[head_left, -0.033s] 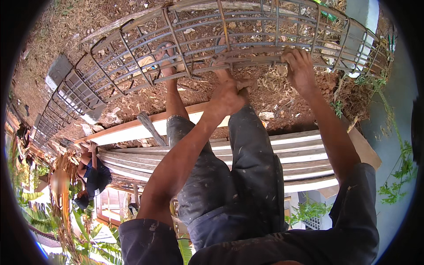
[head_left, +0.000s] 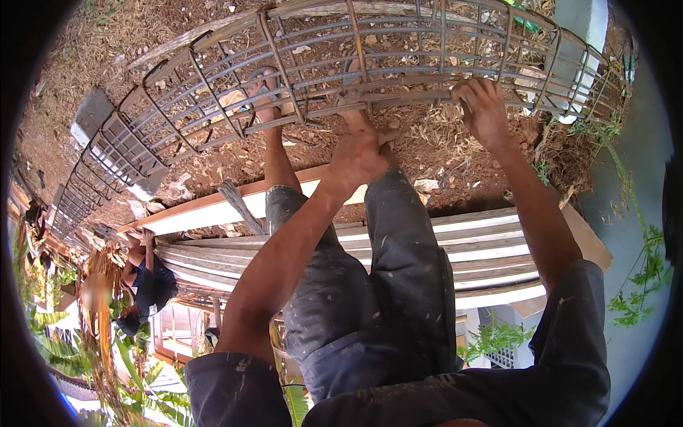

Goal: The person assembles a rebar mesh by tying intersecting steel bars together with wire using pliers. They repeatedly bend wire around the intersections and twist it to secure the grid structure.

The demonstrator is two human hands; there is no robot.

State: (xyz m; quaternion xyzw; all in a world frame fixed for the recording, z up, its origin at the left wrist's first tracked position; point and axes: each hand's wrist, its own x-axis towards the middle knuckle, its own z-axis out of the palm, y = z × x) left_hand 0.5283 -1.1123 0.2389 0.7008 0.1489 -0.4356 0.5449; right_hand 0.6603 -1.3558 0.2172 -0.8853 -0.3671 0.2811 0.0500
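A long rebar cage (head_left: 398, 89), made of brown steel bars with square stirrups, curves across the upper part of the view. My right hand (head_left: 487, 114) is closed over its near bar, right of the middle, fingers curled round the steel. In front of my knee, just on the near side of the cage, is my left hand (head_left: 359, 160). Its fingers are curled, and what they hold, if anything, cannot be made out. Both my feet are on the soil beneath the bars, seen through the cage.
Concrete blocks (head_left: 92, 117) lie under the cage's left part, and a pale concrete piece (head_left: 580, 43) at its right. Stacked boards (head_left: 484, 256) lie behind my legs. A person in dark clothing (head_left: 153, 288) crouches at the far left. A grey wall (head_left: 633, 206) rises at right.
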